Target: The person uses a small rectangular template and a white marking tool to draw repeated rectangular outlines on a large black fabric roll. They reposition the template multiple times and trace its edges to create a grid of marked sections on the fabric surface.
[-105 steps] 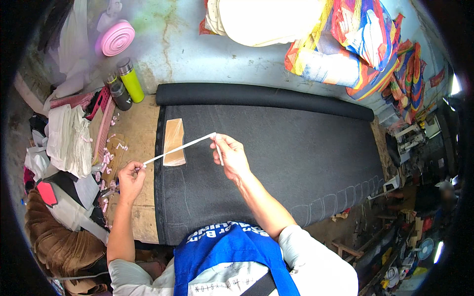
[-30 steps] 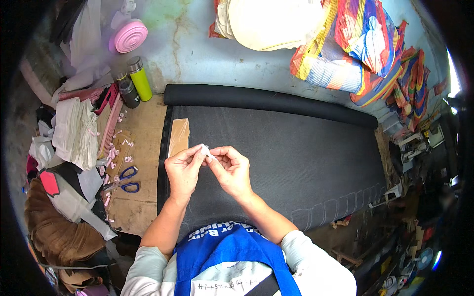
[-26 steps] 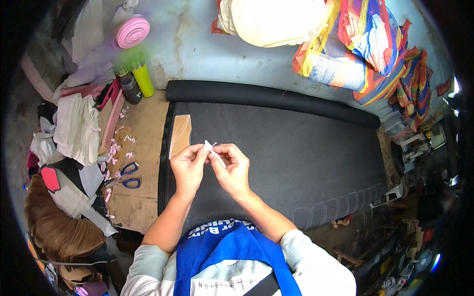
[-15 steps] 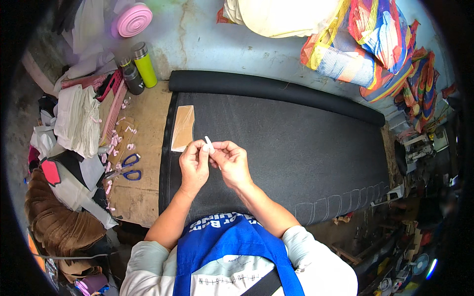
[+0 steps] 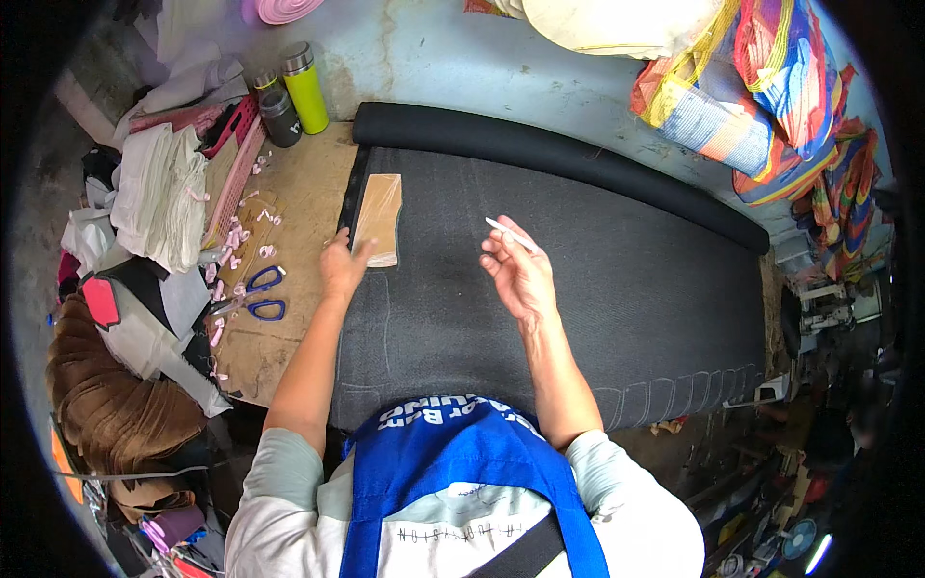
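A roll of black fabric [image 5: 578,299] lies unrolled across the table, with its rolled part along the far side. Near its left end rests a brown template [image 5: 381,214], wrapped in something clear and shiny. My left hand [image 5: 341,272] is at the lower left of the template, thumb and fingers apart; its thumb reaches the template's edge. Over the fabric to the right, my right hand [image 5: 523,279] pinches a slim white chalk stick [image 5: 501,229] that points up and left. Faint chalk lines run on the fabric below the template.
Blue-handled scissors [image 5: 266,294] and pink scraps [image 5: 231,241] lie on the wooden table at left. Two bottles [image 5: 305,91] stand by the wall. Stacked white cloth [image 5: 154,202] and a brown bundle [image 5: 111,385] crowd the left. Colourful mesh bags [image 5: 780,87] hang at upper right.
My hands, together around the chalk before, have parted. The left has gone to the template's side; the right has moved right with the chalk. The view has shifted a little.
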